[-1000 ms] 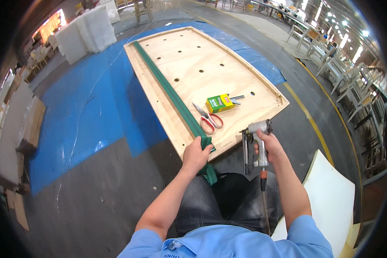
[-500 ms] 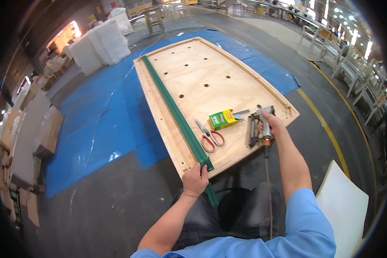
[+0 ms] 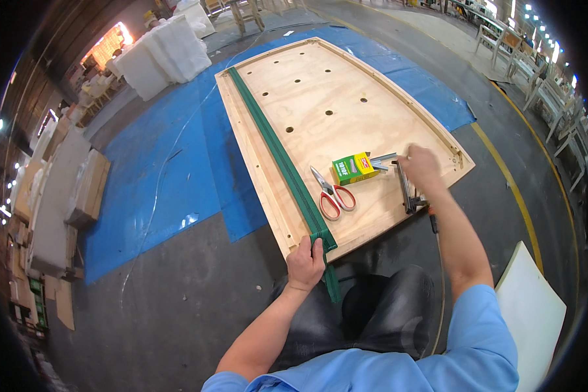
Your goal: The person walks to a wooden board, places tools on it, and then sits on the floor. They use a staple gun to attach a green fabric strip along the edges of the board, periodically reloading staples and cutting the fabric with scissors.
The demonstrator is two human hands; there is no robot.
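A green webbing strap (image 3: 277,155) with dark stripes runs lengthwise along the left side of a wooden panel frame (image 3: 346,85). At the panel's near edge my left hand (image 3: 306,262) is closed on the strap, thumb on top, and a loose end hangs below. My right hand (image 3: 423,171), smeared by motion, is over a staple gun (image 3: 408,193) at the near right of the panel. The gun's handle is mostly hidden by my hand and forearm, so their contact is unclear. Red-handled scissors (image 3: 336,198) lie beside the strap, next to a green-and-yellow box (image 3: 355,168) with staple strips (image 3: 383,159).
An air hose (image 3: 441,287) hangs from the gun past my right leg. Blue sheeting (image 3: 157,189) covers the floor under and left of the panel. A pale foam sheet (image 3: 529,313) leans at my right. Cardboard boxes (image 3: 88,189) stand left; chair frames (image 3: 529,75) line the far right.
My right hand has shifted up over the staple gun, and the gun has turned. My left hand stays on the strap. The whole view has shifted slightly.
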